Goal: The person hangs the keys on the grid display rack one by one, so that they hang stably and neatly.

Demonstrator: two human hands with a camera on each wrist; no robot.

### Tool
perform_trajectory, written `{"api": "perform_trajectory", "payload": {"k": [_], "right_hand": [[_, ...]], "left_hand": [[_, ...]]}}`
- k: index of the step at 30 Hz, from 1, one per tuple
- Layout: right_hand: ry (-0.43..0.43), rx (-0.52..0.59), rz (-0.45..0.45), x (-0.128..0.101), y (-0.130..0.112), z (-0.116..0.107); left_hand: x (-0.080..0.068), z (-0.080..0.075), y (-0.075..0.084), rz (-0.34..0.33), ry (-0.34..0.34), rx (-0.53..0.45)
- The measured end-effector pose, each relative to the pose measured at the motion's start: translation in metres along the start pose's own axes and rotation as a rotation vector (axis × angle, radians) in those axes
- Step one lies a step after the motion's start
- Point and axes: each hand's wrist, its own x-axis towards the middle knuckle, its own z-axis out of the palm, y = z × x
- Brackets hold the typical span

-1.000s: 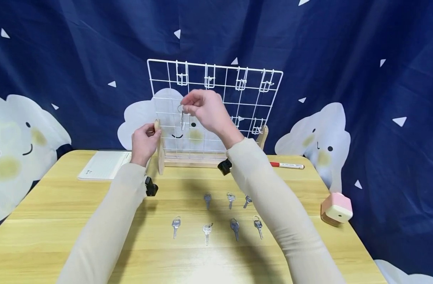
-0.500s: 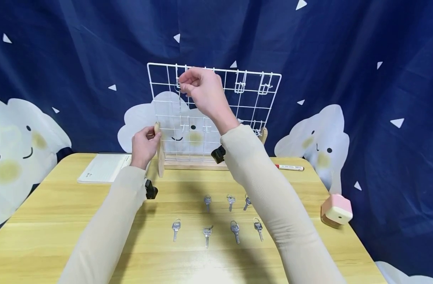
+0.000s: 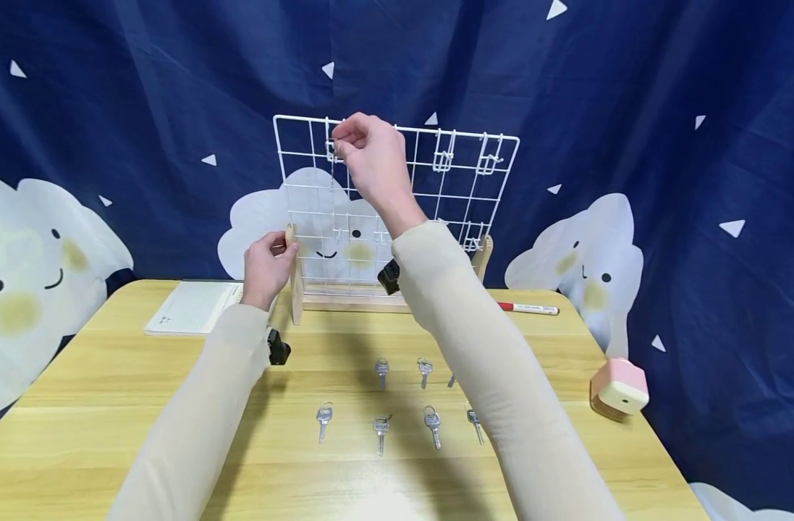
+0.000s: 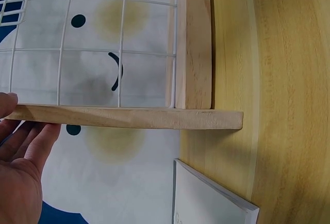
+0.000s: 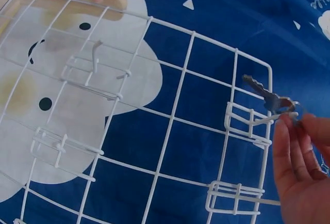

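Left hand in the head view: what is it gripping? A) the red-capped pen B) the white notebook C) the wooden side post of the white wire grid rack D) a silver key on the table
C: the left hand grips the wooden side post of the white wire grid rack.

Right hand raised high, fingertips pinched; left hand lower, fingers curled.

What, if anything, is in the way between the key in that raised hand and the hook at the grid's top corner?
Nothing visible. The right hand pinches the key right at the white hook on the wire grid, with only open air around it. The left hand holds the wooden post, well below.
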Motion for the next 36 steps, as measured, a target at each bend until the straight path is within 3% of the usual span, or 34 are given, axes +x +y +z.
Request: {"api": "perform_trajectory", "payload": {"k": [8, 15, 19, 22, 27, 36], "right_hand": [[0.012, -0.090, 0.038, 0.000, 0.001, 0.004], [0.030, -0.060, 0.040, -0.008, 0.007, 0.003], [0.032, -0.012, -0.003, -0.022, 0.011, 0.000], [-0.015, 0.043, -0.040, -0.036, 0.016, -0.002], [-0.172, 0.078, -0.039, -0.062, 0.033, -0.004], [-0.398, 0.001, 0.030, -0.109, 0.074, -0.013]], "left_hand": [[-0.001, 0.000, 0.001, -0.001, 0.001, -0.004], [-0.002, 0.003, 0.002, 0.002, 0.003, 0.010], [-0.004, 0.004, 0.003, -0.009, 0.001, 0.001], [-0.005, 0.005, 0.005, -0.018, -0.001, -0.008], [-0.004, 0.005, 0.002, -0.019, 0.025, -0.005], [-0.004, 0.010, 0.001, -0.025, 0.018, 0.023]]}}
